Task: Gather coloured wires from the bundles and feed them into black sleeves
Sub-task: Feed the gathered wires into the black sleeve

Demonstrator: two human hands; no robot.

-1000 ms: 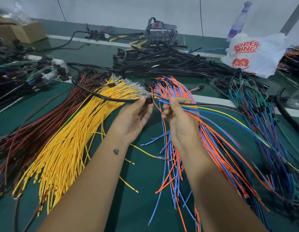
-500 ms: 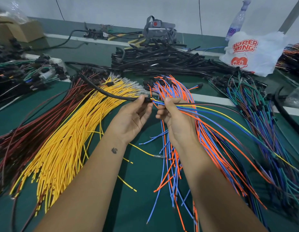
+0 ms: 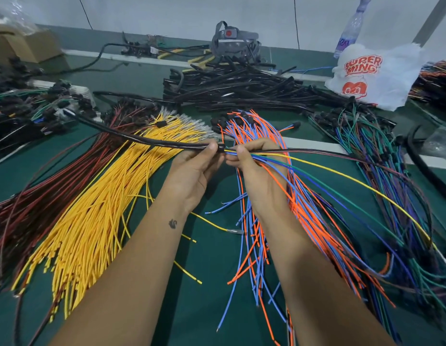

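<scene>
Feeding is under way: the left hand (image 3: pixel 192 168) pinches the black sleeve (image 3: pixel 147 141) at its mouth, while the right hand (image 3: pixel 254 166) pinches the gathered wires (image 3: pixel 316 162) just beside that mouth. Next, probably, push them further in. Beyond the sleeve, bundles cover the green table (image 3: pixel 204 295) below a pale wall.

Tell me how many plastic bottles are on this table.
1. The plastic bottle stands at the far right against the wall, behind the white shopping bag, which hides its base. Others may be hidden behind the clutter.
</scene>
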